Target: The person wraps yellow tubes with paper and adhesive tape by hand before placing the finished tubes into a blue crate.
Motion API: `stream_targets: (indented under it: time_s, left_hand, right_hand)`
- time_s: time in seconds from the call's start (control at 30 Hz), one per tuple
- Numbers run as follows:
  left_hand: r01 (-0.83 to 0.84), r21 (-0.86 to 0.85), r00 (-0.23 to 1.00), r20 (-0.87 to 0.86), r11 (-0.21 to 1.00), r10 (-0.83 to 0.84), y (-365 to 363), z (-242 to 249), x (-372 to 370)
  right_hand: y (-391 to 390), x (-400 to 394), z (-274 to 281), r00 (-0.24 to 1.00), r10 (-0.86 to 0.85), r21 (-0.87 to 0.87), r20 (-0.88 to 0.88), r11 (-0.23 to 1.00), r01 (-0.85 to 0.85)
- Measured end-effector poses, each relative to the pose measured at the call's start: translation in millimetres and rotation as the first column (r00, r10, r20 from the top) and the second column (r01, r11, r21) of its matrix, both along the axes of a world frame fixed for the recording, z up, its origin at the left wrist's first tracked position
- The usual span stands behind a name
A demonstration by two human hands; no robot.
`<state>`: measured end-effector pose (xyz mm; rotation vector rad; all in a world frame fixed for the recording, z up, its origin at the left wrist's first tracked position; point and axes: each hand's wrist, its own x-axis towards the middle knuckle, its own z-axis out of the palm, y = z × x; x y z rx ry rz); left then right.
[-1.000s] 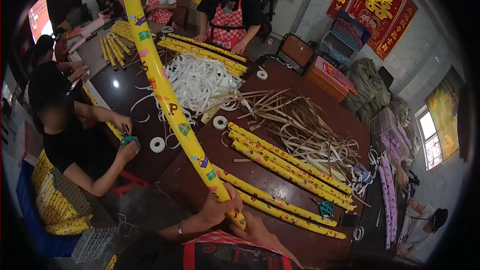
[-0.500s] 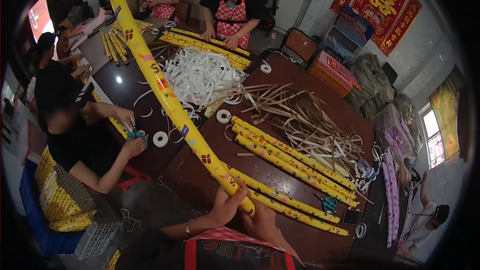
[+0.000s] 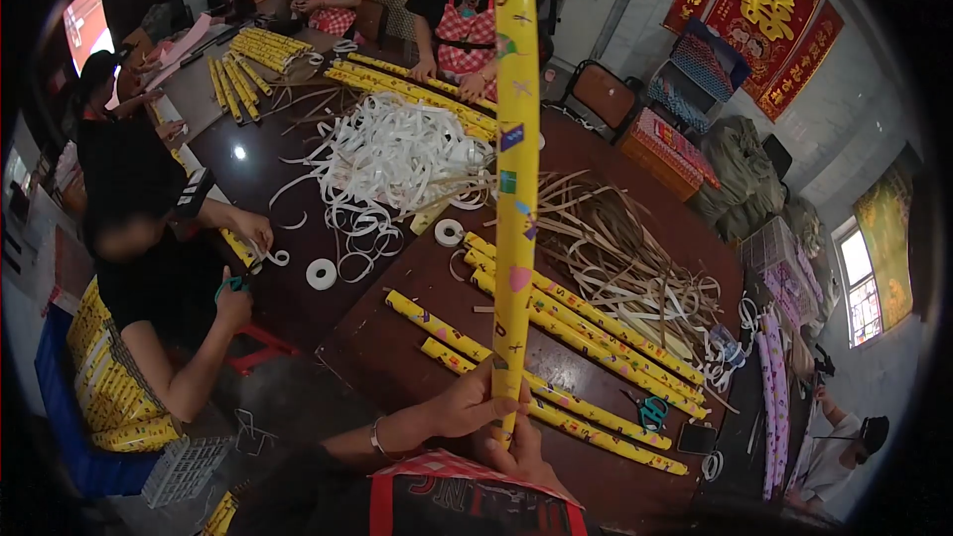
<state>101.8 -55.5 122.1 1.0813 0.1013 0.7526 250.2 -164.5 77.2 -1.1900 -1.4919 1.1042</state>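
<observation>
A long roll of yellow wrapping paper (image 3: 515, 208) with small coloured prints stands nearly upright before me, its top cut off by the view's edge. My left hand (image 3: 465, 407), with a bracelet at the wrist, is closed around it near the bottom. Just below, my right hand (image 3: 523, 455) grips the lower end; its fingers are partly hidden. Behind the hands, two yellow rolls (image 3: 601, 422) lie on the dark table (image 3: 397, 367). Farther back are several more yellow rolls (image 3: 606, 330). Scissors with teal handles (image 3: 652, 413) lie near their right ends.
A heap of white ribbon strips (image 3: 397, 154) and a pile of brown strips (image 3: 606, 228) cover the table's middle. Tape rolls (image 3: 321, 274) lie nearby. At left, a co-worker (image 3: 149, 268) holds teal scissors. A blue crate (image 3: 60, 417) of rolls stands low left; a phone (image 3: 697, 436) lies right.
The held roll has swung from leaning far left to nearly upright, uncovering the left ends of two rolls on the table. The left co-worker's hands have moved apart, scissors in one.
</observation>
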Motion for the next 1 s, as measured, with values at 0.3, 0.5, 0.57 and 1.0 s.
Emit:
stream_targets:
  time_s: [0.3,0.5,0.57,1.0]
  left_hand:
    - [-0.320,0.346,0.941,0.010,0.882,0.338,-19.8,3.2,39.4]
    - [-0.253,0.133,0.962,0.140,0.958,0.234,-9.6,8.3,37.3]
    - [-0.267,0.128,0.957,0.147,0.955,0.248,-7.3,8.0,35.4]
    - [-0.276,0.062,0.949,0.177,0.959,0.261,-0.9,24.2,39.9]
  right_hand:
    - [4.6,-3.0,5.3,0.955,-0.165,0.174,-0.245,0.962,0.211]
    - [-7.6,-3.6,-1.4,0.952,-0.201,-0.110,-0.233,0.978,0.179]
    - [-6.3,1.8,7.7,0.978,-0.122,-0.121,-0.167,0.987,0.102]
    - [-43.5,4.7,20.2,0.995,-0.101,0.020,-0.013,0.995,0.101]
